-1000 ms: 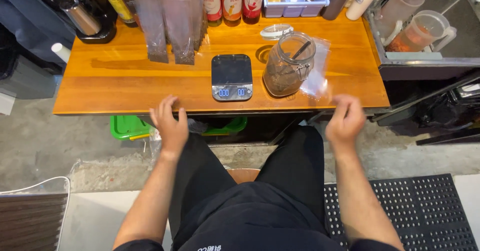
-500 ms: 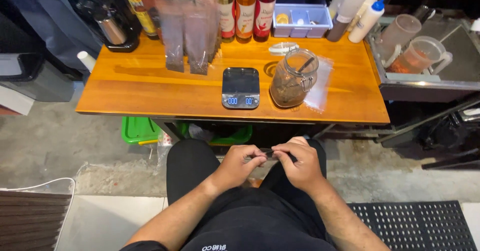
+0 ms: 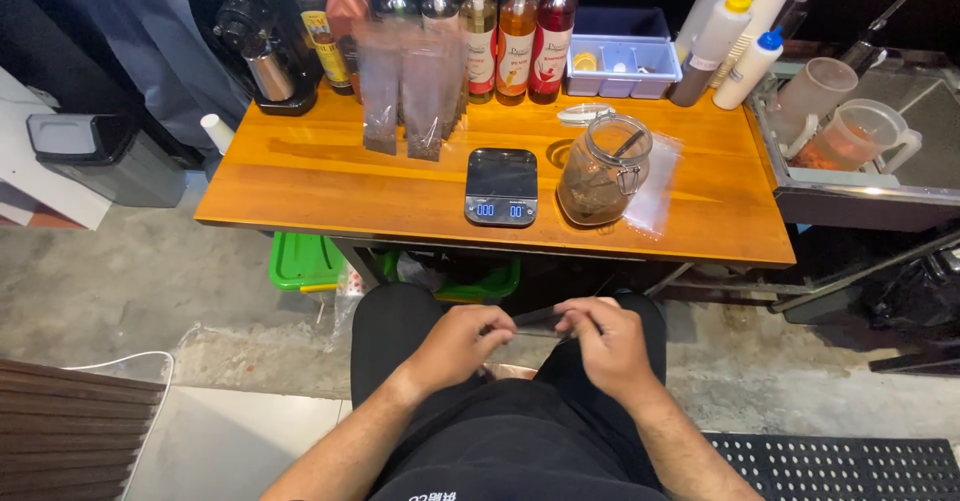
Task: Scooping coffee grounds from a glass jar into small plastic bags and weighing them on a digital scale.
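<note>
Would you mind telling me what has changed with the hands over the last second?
A second ago both hands hung apart and empty near the table edge. Now the left hand and right hand have drawn in together over the lap, pinching a thin dark strip between them. The scale, glass jar and clear pouches on the wooden table stayed put.

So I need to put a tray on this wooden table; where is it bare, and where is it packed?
The wooden table is bare at its left front, between the clear pouches and the digital scale. A smaller patch lies right of the glass jar. The back edge is crowded with syrup bottles, a grinder and squeeze bottles.
</note>
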